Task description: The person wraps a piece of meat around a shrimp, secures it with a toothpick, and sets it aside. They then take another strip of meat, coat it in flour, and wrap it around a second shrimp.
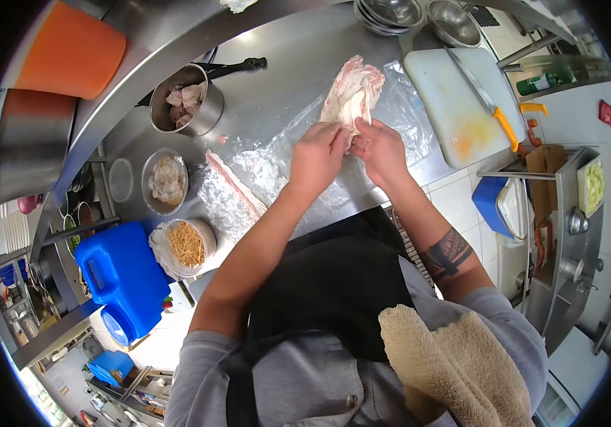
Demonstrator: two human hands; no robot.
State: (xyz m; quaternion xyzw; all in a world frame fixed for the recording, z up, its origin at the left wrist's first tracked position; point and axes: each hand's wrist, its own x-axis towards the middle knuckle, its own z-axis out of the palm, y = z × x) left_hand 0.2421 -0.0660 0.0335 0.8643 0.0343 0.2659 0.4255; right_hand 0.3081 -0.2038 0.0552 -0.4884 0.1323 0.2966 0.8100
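Observation:
A pale, pinkish piece of raw meat [352, 89] lies over clear plastic film [401, 107] on the steel table. My left hand [317, 156] and my right hand [380, 151] meet at its near end, both with bent fingers pinching it. The fingertips partly hide that end. A long strip of raw meat [234, 185] rests to the left of my left forearm, amid white powder [216, 203]. The white cutting board [455, 107] stands to the right of my right hand, with an orange-handled knife [501, 124] lying across its right side.
At left are a pot [209, 114] with meat chunks, a bowl [171, 204] of pale pieces, and a tub [208, 235] of yellowish strips. A blue jerrycan [131, 274] stands nearer. Metal bowls [455, 25] sit at the back. An orange container [81, 53] is on the upper shelf.

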